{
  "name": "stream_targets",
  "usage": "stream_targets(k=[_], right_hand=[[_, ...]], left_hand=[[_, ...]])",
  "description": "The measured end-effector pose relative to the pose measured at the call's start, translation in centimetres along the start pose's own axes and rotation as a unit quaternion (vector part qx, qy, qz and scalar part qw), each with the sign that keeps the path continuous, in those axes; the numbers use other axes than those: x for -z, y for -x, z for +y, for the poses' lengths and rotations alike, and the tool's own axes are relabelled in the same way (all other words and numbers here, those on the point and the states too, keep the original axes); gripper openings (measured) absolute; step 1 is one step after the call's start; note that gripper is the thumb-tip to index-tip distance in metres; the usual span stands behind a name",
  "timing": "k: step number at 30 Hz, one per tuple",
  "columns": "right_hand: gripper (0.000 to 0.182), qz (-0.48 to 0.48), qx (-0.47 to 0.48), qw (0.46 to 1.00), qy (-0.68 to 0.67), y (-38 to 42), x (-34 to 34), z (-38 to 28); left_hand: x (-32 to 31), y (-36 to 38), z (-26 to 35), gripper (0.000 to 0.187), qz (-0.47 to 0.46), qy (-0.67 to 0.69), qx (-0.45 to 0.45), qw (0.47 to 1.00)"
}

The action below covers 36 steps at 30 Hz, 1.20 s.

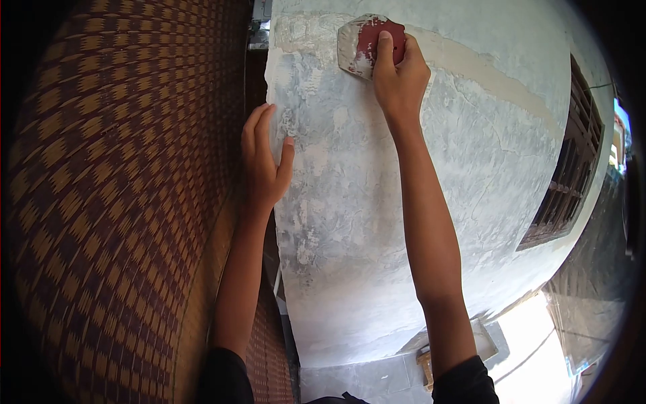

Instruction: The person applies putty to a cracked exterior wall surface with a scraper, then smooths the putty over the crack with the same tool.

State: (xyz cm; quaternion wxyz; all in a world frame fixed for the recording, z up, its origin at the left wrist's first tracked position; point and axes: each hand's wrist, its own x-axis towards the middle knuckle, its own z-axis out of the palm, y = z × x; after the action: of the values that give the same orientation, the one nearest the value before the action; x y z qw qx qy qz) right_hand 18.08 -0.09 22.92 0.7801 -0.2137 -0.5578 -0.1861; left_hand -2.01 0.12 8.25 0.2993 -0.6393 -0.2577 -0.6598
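My right hand (402, 77) grips a dark red, plaster-smeared pad (377, 44) and holds it flat against the upper part of the whitish wall (350, 195). The thumb lies on top of the pad. My left hand (266, 158) rests at the wall's left edge with its fingers apart and nothing in it. Its thumb lies on the wall face, and the fingertips reach the edge. Patchy grey and white plaster covers the wall, with a beige band running to the right of the pad.
A woven brown and tan panel (121, 188) stands close on the left. A barred window (568, 161) is set in the wall at the right. Low down are a grey floor (363, 380), a small wooden object (425, 367) and a bright sunlit patch.
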Motion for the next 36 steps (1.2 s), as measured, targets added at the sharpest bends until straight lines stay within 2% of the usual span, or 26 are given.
stream_targets(k=[2, 3, 6, 8, 11, 13, 16, 18, 20, 22, 24, 26, 28, 30, 32, 34, 36], right_hand=[[0.031, -0.006, -0.039, 0.999, 0.007, -0.3, 0.6, 0.2], [0.032, 0.010, -0.061, 0.997, -0.041, -0.4, 0.8, 0.2], [0.032, 0.004, -0.019, 0.999, -0.049, -0.1, 0.1, -0.2], [0.031, -0.010, 0.017, 1.000, 0.006, 0.2, -0.4, 0.0], [0.031, 0.003, -0.028, 1.000, -0.013, -0.4, 0.5, 0.3], [0.031, 0.025, -0.046, 0.995, -0.090, -0.5, 0.5, 0.3], [0.029, -0.028, 0.020, 0.999, 0.010, 0.6, -0.5, 0.0], [0.030, -0.032, 0.000, 0.999, 0.016, 0.4, 0.0, -0.3], [0.032, 0.026, -0.056, 0.996, -0.064, 0.0, 0.4, -0.4], [0.032, 0.024, -0.060, 0.994, -0.089, 0.4, -0.2, -0.7], [0.030, -0.028, 0.003, 1.000, -0.014, 1.2, -0.8, -1.1], [0.029, -0.031, 0.000, 0.999, 0.010, 1.1, -0.3, -1.0], [0.031, 0.020, -0.058, 0.996, -0.070, 0.8, -0.1, -0.7], [0.030, 0.016, -0.067, 0.992, -0.105, 1.3, -0.7, -1.5], [0.028, -0.037, 0.000, 0.999, 0.005, 2.1, -1.3, -1.5], [0.026, -0.030, -0.005, 0.999, 0.027, 2.0, -1.0, -1.4], [0.027, 0.013, -0.051, 0.996, -0.071, 1.7, -0.6, -1.6]], left_hand=[[0.1, 0.1, 0.1, 0.052, 0.002, 0.000, 0.001, 1.000], [0.1, 0.1, 0.2, 0.051, 0.000, -0.004, 0.000, 1.000], [0.1, 0.1, 0.3, 0.051, -0.002, -0.004, -0.002, 1.000], [-0.1, 0.0, 0.4, 0.052, -0.003, 0.002, -0.001, 1.000], [0.1, 0.1, 0.4, 0.051, -0.004, 0.011, 0.004, 1.000], [0.1, 0.1, 0.5, 0.051, -0.010, 0.009, 0.005, 1.000], [0.0, 0.0, 0.4, 0.051, -0.005, 0.014, 0.011, 1.000], [0.0, 0.1, 0.5, 0.051, -0.007, 0.012, 0.012, 1.000], [0.1, 0.2, 0.3, 0.051, -0.006, 0.004, 0.011, 1.000], [0.1, 0.2, 0.2, 0.051, -0.008, 0.007, 0.003, 1.000], [0.1, 0.2, 0.4, 0.051, -0.008, -0.004, 0.008, 1.000], [0.1, 0.3, 0.5, 0.052, -0.006, -0.017, 0.015, 1.000], [0.1, 0.3, 0.3, 0.052, 0.001, 0.001, 0.003, 1.000], [0.3, 0.2, 0.1, 0.051, 0.000, 0.000, 0.003, 1.000], [0.2, 0.3, 0.3, 0.051, -0.008, 0.005, 0.004, 1.000], [0.4, 0.2, 0.5, 0.051, -0.010, 0.005, 0.011, 1.000], [0.2, 0.3, 0.4, 0.051, -0.004, 0.008, 0.006, 1.000]])
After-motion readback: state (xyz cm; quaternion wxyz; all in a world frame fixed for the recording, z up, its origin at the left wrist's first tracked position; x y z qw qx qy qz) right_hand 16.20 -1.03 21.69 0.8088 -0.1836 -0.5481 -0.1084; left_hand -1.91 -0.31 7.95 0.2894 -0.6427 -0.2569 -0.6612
